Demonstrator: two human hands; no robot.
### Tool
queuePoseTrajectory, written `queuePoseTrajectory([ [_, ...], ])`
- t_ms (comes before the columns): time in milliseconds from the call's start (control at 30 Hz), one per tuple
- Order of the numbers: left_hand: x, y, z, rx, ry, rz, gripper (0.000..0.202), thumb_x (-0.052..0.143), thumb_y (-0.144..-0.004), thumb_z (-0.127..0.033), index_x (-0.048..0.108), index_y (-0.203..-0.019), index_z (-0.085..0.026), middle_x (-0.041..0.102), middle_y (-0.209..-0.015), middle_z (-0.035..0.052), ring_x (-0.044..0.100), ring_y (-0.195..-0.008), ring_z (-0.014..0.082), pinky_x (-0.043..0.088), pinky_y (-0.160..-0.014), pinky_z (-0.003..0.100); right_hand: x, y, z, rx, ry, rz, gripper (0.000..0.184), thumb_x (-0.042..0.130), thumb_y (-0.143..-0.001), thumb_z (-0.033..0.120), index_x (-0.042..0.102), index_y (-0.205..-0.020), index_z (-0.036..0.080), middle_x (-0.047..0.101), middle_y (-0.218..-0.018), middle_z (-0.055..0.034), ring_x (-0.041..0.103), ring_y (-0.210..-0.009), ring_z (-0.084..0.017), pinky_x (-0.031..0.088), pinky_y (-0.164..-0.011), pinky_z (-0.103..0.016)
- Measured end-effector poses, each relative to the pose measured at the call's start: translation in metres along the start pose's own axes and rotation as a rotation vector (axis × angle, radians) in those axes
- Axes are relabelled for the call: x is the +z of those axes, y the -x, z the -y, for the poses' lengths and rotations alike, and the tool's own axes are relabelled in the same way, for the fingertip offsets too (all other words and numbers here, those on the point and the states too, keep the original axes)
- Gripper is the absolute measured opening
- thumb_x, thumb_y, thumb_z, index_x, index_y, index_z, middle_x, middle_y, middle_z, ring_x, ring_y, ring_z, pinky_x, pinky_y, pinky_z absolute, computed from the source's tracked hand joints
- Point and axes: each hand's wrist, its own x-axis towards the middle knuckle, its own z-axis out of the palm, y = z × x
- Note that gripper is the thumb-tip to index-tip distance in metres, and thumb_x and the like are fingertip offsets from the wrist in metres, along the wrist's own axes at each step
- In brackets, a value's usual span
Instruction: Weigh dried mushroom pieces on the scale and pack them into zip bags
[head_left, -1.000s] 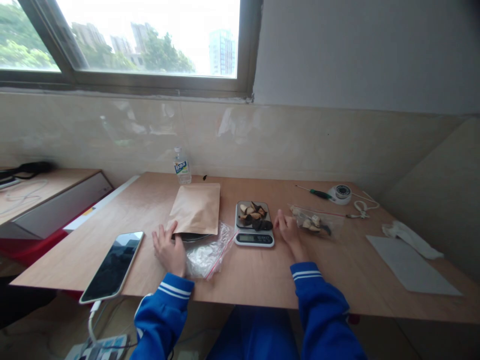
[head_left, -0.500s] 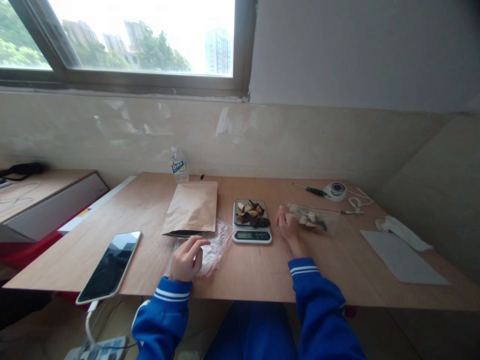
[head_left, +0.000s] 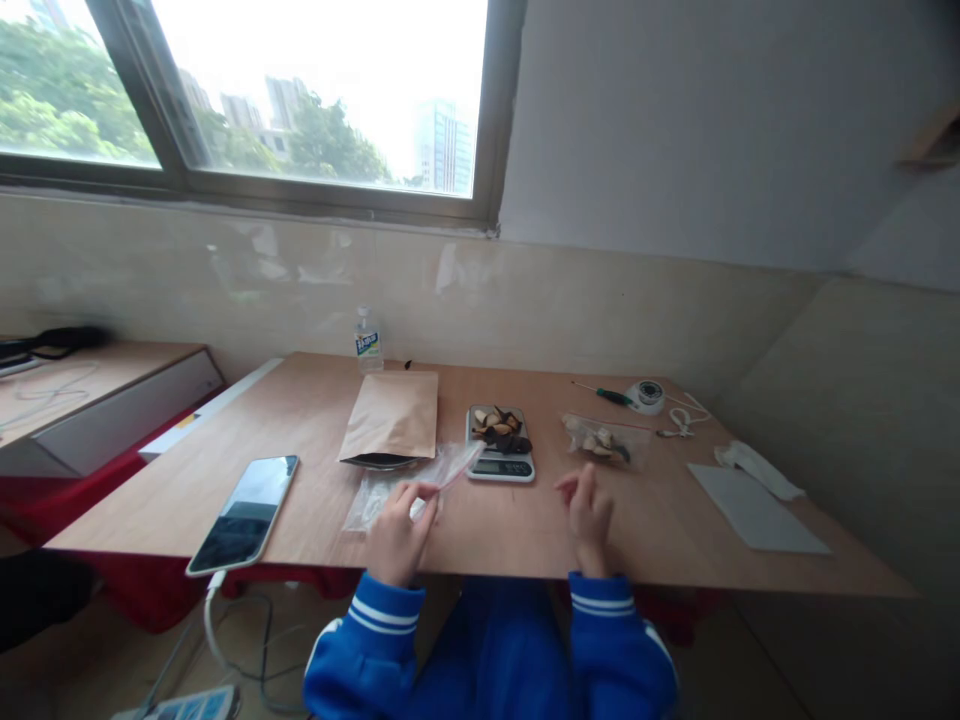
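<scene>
My left hand pinches the edge of a clear zip bag with a red seal line, its right end lifted toward the scale. Over the table right of the scale, my right hand holds nothing, with fingers partly spread and slightly blurred. Between and beyond the hands, a white digital kitchen scale carries dark and pale dried slices. A second zip bag with similar pieces lies flat beyond my right hand. Behind the left hand lies a brown kraft pouch, its dark mouth facing me.
A phone on a cable lies at the left front edge. A plastic bottle stands at the back. To the right are a green screwdriver, a white dome camera, a grey sheet and a white cloth.
My left hand has gripped the clear zip bag and raised its right end. My right hand has drawn back toward me, away from the scale and the filled bag. The view has tilted slightly.
</scene>
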Motion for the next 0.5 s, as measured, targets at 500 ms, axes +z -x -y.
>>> queuePoseTrajectory([
  [500,-0.011,0.035,-0.063,-0.010,0.709,0.275,0.027,0.053,-0.082,-0.045,0.048,-0.077,-0.019,0.055,-0.061,-0.0026,0.051,-0.046,0.0093,0.037,-0.038,0.019,0.007,0.074,0.100,0.113,-0.415,0.495,0.039,0.048,-0.085,0.056,0.052,-0.072,0.019,0.048,-0.056,0.0035,0.046,-0.049,-0.011,0.037,-0.045,-0.021],
])
